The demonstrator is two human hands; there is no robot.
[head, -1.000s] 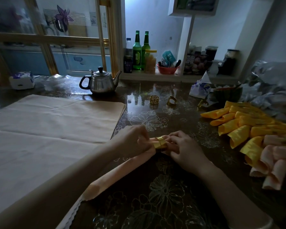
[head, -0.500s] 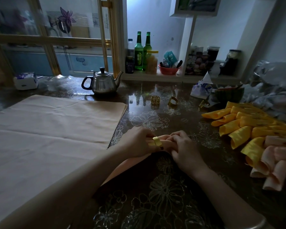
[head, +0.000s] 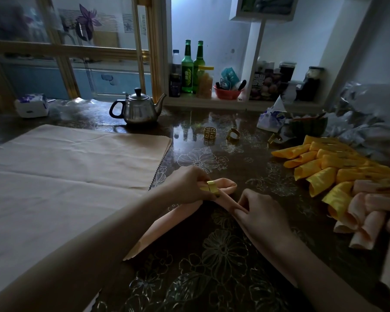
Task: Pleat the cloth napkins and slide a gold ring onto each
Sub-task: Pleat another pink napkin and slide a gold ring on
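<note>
My left hand pinches the gold metal ring on the pleated peach cloth napkin. My right hand, at four o'clock, pinches its folded end, probably tensioning the pleats.

Left hand holds a gold ring on a folded peach napkin; right hand pinches its fold.

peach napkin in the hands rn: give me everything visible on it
The peach napkin looks like plain matte cloth, gathered into a long narrow strip and bent back on itself, with a rounded bend at the far end. One leg runs near-left, and its end lies on the dark floral table. The left hand holds a gold ring on the strip beside the bend. The right hand pinches the other leg. Whether both legs pass through the ring is unclear.
</note>
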